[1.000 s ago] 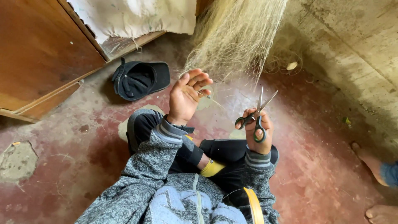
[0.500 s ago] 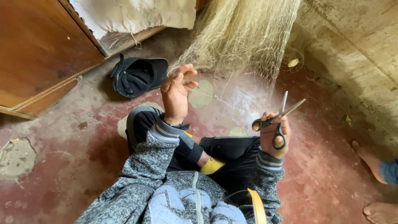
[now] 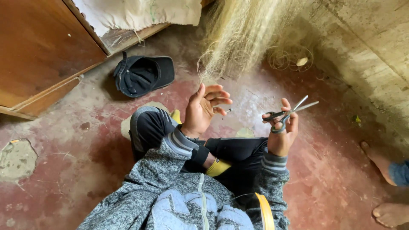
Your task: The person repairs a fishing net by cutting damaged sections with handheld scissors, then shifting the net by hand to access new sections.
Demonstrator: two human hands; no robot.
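The right hand [image 3: 282, 135] has its fingers threaded through the dark loops of a pair of scissors [image 3: 289, 113], gripping them with the blades parted and pointing up and away toward the wall; the left hand [image 3: 203, 110] is raised with palm up and fingers loosely curled, and whether a thin strand is pinched between them cannot be told, though a pale fibre curls up just above the fingertips; that fibre belongs to a hanging bundle of straw-coloured fibres [image 3: 243, 34] that falls to the red floor [image 3: 76, 140] just beyond the hand; a dark cap [image 3: 142, 74] lies upside down on the floor to the left, near a wooden cabinet [image 3: 38, 51]; another person's bare feet [image 3: 385, 187] rest at the right edge; a likely risk is the open blades nicking the left fingers if the hands close together, or cutting stray fibres not meant to be cut, since the strands are fine and hard to separate
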